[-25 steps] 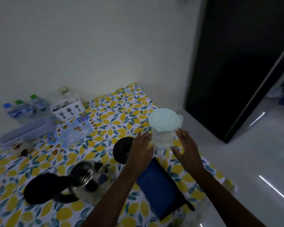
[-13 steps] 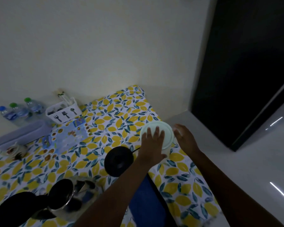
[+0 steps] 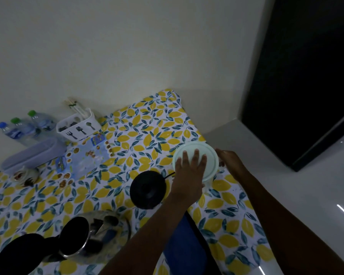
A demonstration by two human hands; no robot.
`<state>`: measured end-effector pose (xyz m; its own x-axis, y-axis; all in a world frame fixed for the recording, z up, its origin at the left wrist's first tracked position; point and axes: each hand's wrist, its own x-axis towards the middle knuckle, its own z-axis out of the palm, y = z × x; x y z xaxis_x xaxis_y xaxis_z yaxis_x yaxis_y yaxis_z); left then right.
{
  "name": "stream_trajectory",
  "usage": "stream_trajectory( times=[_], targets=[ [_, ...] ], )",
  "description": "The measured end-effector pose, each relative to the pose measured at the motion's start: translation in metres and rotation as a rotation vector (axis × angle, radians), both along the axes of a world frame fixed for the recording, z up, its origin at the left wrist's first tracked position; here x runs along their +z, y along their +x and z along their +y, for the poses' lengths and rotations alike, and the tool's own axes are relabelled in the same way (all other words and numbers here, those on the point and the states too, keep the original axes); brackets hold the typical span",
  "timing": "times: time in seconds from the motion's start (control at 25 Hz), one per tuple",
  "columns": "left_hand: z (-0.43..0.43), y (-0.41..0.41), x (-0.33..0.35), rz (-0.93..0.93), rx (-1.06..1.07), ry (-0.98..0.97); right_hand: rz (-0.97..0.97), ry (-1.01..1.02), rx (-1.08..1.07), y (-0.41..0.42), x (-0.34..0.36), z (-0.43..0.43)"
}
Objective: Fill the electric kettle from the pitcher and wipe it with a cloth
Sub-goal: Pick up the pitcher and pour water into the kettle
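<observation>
A clear pitcher with a pale green lid (image 3: 209,155) stands near the right edge of the lemon-print table (image 3: 147,135). My left hand (image 3: 189,175) lies flat on the lid with fingers spread. My right hand (image 3: 229,163) is against the pitcher's right side, its fingers curled out of sight behind it. The steel electric kettle (image 3: 81,241) sits at the lower left with its black lid (image 3: 18,253) flipped open. Its round black base (image 3: 147,189) lies left of the pitcher. A blue cloth (image 3: 185,251) lies under my left forearm.
Three water bottles (image 3: 24,128), a white cutlery caddy (image 3: 77,126), a lilac box (image 3: 32,155) and a snack packet (image 3: 81,155) line the back left by the wall. A dark door (image 3: 306,76) and white floor (image 3: 306,195) are to the right.
The pitcher came down from the air onto the table. My left hand moved from its side onto the lid, and my right hand closed in on its right side. The view tilted downward.
</observation>
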<state>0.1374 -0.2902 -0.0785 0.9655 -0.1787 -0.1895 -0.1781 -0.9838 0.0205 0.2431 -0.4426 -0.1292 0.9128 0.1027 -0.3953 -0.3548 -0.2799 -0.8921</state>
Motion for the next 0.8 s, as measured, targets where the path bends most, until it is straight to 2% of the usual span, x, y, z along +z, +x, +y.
stream_trajectory(
  times=[0.2,0.4,0.56,0.72,0.8],
  targets=[
    [0.007,-0.020,0.001,-0.035,-0.056,-0.028,-0.016,0.098,-0.099,-0.030,-0.013,-0.004],
    [0.018,-0.054,0.011,-0.013,0.008,-0.048,-0.049,0.220,-0.143,-0.069,-0.004,0.012],
    [0.036,-0.098,0.024,-0.111,0.075,-0.096,-0.021,0.143,-0.116,-0.088,0.009,0.039],
    [0.065,-0.144,0.040,-0.206,0.191,-0.123,-0.045,-0.007,0.012,-0.100,0.044,0.092],
    [0.084,-0.158,0.050,-0.198,0.254,-0.136,-0.062,-0.001,0.051,-0.108,0.060,0.119]
  ],
)
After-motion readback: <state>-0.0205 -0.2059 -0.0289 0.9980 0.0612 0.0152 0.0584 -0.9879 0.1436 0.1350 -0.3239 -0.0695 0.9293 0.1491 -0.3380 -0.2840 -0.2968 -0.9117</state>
